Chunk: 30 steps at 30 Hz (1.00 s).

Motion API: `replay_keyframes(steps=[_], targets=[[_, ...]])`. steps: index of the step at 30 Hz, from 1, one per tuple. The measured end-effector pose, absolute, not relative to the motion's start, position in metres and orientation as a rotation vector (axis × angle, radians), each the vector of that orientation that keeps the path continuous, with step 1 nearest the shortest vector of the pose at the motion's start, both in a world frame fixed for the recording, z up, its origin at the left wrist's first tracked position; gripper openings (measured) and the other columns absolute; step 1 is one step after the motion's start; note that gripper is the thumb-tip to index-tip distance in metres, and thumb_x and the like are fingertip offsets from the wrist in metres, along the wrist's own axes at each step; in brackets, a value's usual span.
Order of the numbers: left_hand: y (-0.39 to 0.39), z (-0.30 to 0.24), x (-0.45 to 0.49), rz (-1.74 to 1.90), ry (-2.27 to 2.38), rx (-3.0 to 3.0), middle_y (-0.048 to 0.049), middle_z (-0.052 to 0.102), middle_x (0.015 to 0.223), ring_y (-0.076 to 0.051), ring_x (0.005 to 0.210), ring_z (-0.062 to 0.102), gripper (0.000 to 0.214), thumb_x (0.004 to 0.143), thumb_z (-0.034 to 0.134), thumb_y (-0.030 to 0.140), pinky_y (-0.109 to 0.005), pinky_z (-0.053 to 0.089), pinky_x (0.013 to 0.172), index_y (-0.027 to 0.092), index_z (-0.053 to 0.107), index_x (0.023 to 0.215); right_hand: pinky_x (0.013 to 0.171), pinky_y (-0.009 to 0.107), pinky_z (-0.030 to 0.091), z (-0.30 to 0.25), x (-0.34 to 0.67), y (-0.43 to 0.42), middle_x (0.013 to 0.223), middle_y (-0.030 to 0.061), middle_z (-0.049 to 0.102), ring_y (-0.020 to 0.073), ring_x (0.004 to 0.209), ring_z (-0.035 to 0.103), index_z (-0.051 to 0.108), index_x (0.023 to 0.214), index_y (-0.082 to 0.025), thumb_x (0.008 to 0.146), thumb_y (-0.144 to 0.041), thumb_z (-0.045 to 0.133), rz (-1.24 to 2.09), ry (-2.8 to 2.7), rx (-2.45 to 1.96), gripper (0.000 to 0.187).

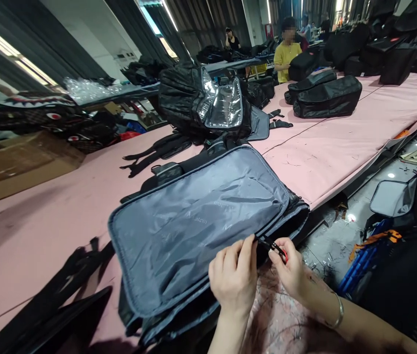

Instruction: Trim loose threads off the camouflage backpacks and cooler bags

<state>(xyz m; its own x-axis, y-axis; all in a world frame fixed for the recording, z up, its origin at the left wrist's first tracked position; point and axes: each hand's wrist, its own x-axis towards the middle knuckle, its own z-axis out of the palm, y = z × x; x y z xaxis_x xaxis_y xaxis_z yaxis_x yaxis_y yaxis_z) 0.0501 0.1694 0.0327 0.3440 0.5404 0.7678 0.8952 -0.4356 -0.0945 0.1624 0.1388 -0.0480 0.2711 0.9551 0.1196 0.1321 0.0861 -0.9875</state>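
A black backpack (201, 211) lies opened in front of me, its grey lining facing up. My left hand (235, 275) is closed on the backpack's near edge, fingers pinching the seam by the zipper. Just to its right, my right hand (290, 268) grips small black thread snips (272, 247) with a red part at the handle. The tips of the snips point at the edge beside my left fingertips. Whether the blades touch a thread is too small to tell.
Another black backpack (201, 98) with silvery lining stands behind on the pink-covered table (326, 152). Black bags (328, 98) stand farther right. A cardboard box (24, 162) is at the left, loose straps (61, 290) lie near-left, and a person in yellow (285, 51) stands beyond.
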Motion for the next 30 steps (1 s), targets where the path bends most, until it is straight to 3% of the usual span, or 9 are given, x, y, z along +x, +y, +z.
replay_keyframes(steps=[6, 12, 17, 30], targets=[[0.166, 0.025, 0.054, -0.944, -1.321, -2.069, -0.0107, 0.06, 0.101, -0.019, 0.083, 0.052, 0.01, 0.073, 0.064, 0.018, -0.032, 0.037, 0.072, 0.019, 0.064, 0.084, 0.055, 0.021, 0.038, -0.046, 0.165, 0.138, 0.067, -0.0022, 0.052, 0.0106, 0.06, 0.05, 0.047, 0.091, -0.019, 0.087, -0.034, 0.047, 0.775, -1.201, -1.359, 0.017], [0.173, 0.017, 0.053, -1.063, -1.257, -2.107, -0.0119, 0.059, 0.097, -0.024, 0.096, 0.05, 0.01, 0.072, 0.064, 0.013, -0.038, 0.038, 0.079, 0.016, 0.061, 0.081, 0.064, 0.025, 0.042, -0.043, 0.175, 0.14, 0.084, 0.006, 0.062, 0.0166, 0.074, 0.059, 0.051, 0.103, -0.016, 0.089, -0.032, 0.043, 0.453, -1.488, -1.494, 0.023], [0.179, 0.01, 0.048, -1.128, -1.225, -2.113, -0.0098, 0.058, 0.093, -0.022, 0.093, 0.05, 0.011, 0.071, 0.064, 0.013, -0.038, 0.037, 0.08, 0.017, 0.061, 0.081, 0.061, 0.025, 0.039, -0.046, 0.177, 0.141, 0.078, 0.0068, 0.063, 0.0177, 0.073, 0.06, 0.056, 0.098, -0.015, 0.092, -0.032, 0.037, 0.303, -1.599, -1.527, 0.027], [0.183, 0.016, 0.042, -1.271, -1.237, -2.167, -0.009, 0.056, 0.091, -0.021, 0.092, 0.051, 0.006, 0.075, 0.059, 0.012, -0.036, 0.039, 0.08, 0.016, 0.057, 0.079, 0.058, 0.025, 0.035, -0.03, 0.175, 0.14, 0.079, 0.0015, 0.063, 0.015, 0.07, 0.058, 0.055, 0.089, -0.02, 0.09, -0.033, 0.041, 0.488, -1.711, -1.459, 0.02]])
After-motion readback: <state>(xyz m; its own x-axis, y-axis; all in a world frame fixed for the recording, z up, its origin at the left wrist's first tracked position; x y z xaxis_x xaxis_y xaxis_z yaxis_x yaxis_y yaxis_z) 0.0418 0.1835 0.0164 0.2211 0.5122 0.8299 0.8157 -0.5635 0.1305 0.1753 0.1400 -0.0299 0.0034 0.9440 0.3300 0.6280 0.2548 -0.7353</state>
